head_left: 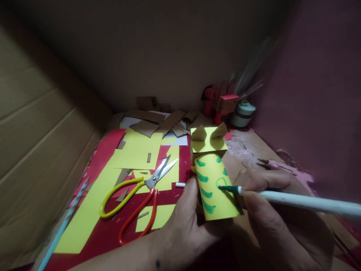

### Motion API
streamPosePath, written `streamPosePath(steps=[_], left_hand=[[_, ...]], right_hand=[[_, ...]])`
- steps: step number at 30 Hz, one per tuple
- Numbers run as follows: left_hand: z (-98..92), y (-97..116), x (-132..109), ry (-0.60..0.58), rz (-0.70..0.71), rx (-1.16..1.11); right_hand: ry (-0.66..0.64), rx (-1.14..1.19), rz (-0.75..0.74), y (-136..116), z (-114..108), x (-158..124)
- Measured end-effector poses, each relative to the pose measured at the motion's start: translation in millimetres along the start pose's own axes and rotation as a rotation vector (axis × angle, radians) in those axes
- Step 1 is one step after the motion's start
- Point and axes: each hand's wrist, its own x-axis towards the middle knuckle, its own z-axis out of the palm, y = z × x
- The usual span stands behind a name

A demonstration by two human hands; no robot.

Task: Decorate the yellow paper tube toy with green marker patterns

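Note:
My left hand (188, 226) is wrapped round the near end of a cardboard animal figure (210, 203). Its rolled yellow paper body carries green stripe marks, and a boxy yellow-topped head (208, 139) with two cardboard ears is at its far end. In a pinch, my right hand (276, 210) grips a white-barrelled marker (299, 199). The marker's green tip rests on the yellow paper beside a thin green loop. Scissors (153, 181) with one yellow and one red handle lie with blades parted, left of my left hand.
Yellow paper sheets (138, 146), red paper (109, 141) and cardboard scraps (149, 116) cover the left and back. A red cardboard figure (227, 103) and a pale green jar (244, 113) stand at the back right. A striped pencil-like stick (63, 226) lies far left. Walls enclose the space.

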Motion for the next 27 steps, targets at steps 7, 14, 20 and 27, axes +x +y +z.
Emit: streamPosePath(steps=[7, 14, 20, 27], left_hand=[[-0.8, 0.0, 1.9, 0.010, -0.002, -0.009], [-1.3, 0.4, 2.7, 0.017, -0.003, -0.014], [0.7, 4.1, 1.7, 0.013, 0.011, -0.024], [1.4, -0.3, 0.9, 0.018, 0.004, -0.013]], right_hand=[[-0.048, -0.109, -0.070, 2.0, 2.9, -5.0], [-0.059, -0.070, -0.055, 2.6, -0.1, -2.8], [-0.090, -0.010, -0.060, 3.0, -1.8, -1.2], [-0.104, -0.067, -0.050, 3.5, 4.8, -4.8]])
